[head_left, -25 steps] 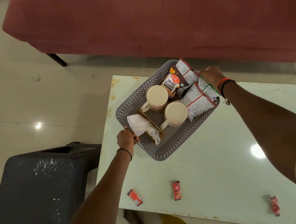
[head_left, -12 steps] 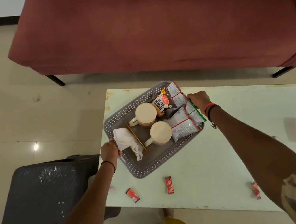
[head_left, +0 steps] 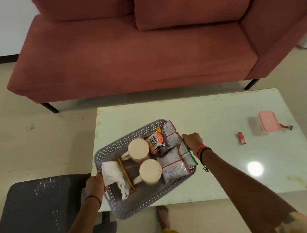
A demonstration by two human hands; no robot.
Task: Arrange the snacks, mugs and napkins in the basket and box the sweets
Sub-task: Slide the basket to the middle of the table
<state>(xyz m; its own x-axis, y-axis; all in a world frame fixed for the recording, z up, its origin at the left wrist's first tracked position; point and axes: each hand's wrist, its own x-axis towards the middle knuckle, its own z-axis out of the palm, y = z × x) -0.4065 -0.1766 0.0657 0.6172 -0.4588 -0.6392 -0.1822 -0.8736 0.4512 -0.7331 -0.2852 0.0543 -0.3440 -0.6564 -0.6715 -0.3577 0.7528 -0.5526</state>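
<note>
My left hand has its fingers curled over the near left rim of the grey basket, gripping it. My right hand closes its fingers on the opposite rim, pressed against the snack packets that lean there. Between my two hands, inside the basket, the white napkins lie just beside my left fingers, next to a thin brown stick-like piece. Two cream mugs stand in the middle, one behind the other, handles pointing towards my left hand. A salted peanuts packet sits past the farther mug, close to my right fingers. The basket overhangs the near edge of the pale green desk; I cannot tell whether it rests on it. Well to the right of my right hand a red sweet lies on the desk, and farther right a pink box with its clear part beside it. Beyond the desk stands a red sofa; left of my left arm is a dark stool.
</note>
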